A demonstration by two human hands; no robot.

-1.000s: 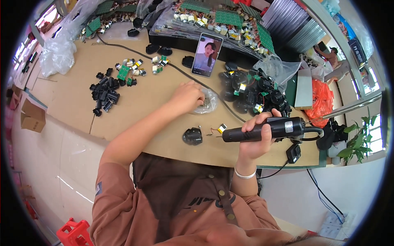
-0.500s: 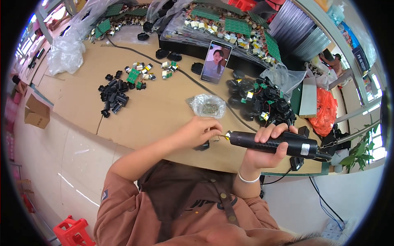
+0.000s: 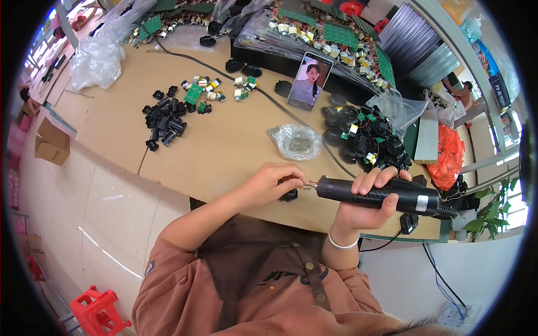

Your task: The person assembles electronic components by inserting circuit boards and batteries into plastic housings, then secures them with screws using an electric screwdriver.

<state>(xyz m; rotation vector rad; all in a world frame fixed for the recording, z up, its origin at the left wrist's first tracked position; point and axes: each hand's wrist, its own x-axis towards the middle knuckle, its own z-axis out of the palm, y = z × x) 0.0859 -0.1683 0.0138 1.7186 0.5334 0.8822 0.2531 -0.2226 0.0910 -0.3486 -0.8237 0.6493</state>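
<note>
My right hand [image 3: 367,199] is wrapped around a black electric screwdriver [image 3: 336,190], held level with its nose to the left and its cord at the right. At its bit my left hand [image 3: 283,182] is closed in a pinch, and whatever is between the fingertips is too small to name. A small black plastic part [image 3: 289,195] lies on the cardboard table top, partly hidden beneath that hand. Beyond my hands sits an opened clear plastic bag [image 3: 302,144] of small metal screws.
Black plastic housings [image 3: 165,120] lie left, beside green circuit boards [image 3: 194,94] and wired parts. Black rounded cases with wires [image 3: 364,140] are heaped right. A phone [image 3: 309,83] leans at the back below stacked trays [image 3: 314,42]. A black cable [image 3: 269,99] crosses the table.
The whole view has shifted slightly, so the table's contents appear further right. My left fingertips are now closer to the screwdriver's nose, and the yellow-looking piece seen there before no longer shows.
</note>
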